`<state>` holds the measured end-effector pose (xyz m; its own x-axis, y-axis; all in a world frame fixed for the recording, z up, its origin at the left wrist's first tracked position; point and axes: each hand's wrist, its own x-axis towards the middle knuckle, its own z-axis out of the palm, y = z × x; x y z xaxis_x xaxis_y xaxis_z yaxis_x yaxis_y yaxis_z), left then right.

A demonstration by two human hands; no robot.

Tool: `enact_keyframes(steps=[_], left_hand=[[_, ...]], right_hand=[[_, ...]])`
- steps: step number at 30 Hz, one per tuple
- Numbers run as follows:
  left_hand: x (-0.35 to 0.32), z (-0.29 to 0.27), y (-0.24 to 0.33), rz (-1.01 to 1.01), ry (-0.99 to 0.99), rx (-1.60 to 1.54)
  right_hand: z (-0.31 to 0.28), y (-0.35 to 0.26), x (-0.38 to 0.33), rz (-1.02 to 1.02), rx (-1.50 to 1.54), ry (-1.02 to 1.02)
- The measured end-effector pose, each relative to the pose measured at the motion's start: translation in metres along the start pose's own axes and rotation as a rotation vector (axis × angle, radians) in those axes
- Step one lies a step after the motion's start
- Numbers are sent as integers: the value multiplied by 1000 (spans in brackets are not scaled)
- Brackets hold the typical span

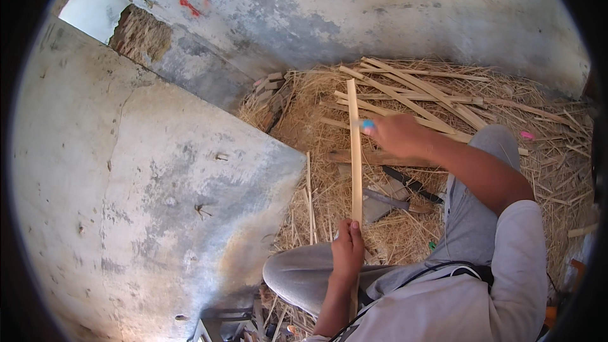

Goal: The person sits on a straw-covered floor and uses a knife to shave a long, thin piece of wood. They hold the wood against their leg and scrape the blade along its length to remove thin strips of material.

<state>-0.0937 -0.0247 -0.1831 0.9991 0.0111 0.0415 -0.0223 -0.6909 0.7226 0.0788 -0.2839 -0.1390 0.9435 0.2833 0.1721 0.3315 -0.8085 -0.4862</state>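
Left hand grips the near end of the thin wooden strip, right hand pinches a small blue thing against it over the straw; light, probably springy, best held at both ends

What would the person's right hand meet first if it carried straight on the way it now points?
The right hand points left, its fingers at the upright wooden strip. So the strip comes first; beyond it lies straw, then the concrete slab. Depth is unclear.
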Motion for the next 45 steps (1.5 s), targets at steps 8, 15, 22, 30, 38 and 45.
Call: enact_keyframes(steps=[8,15,22,30,38,45], left_hand=[[-6,1,-10,-1,-43,-54],[-7,-8,6,-12,-92,-89],[-11,-9,10,-59,-152,-273],[-7,-6,16,-60,-230,-399],[-7,-10,22,-102,-355,-665],[-12,-18,37,-165,-513,-860]], right_hand=[[-22,-15,-26,-92,-26,-135],[-24,21,8,-115,6,22],[-37,31,31,185,206,67],[-33,50,35,114,-53,188],[-58,44,25,145,6,372],[-63,58,16,160,-65,451]])
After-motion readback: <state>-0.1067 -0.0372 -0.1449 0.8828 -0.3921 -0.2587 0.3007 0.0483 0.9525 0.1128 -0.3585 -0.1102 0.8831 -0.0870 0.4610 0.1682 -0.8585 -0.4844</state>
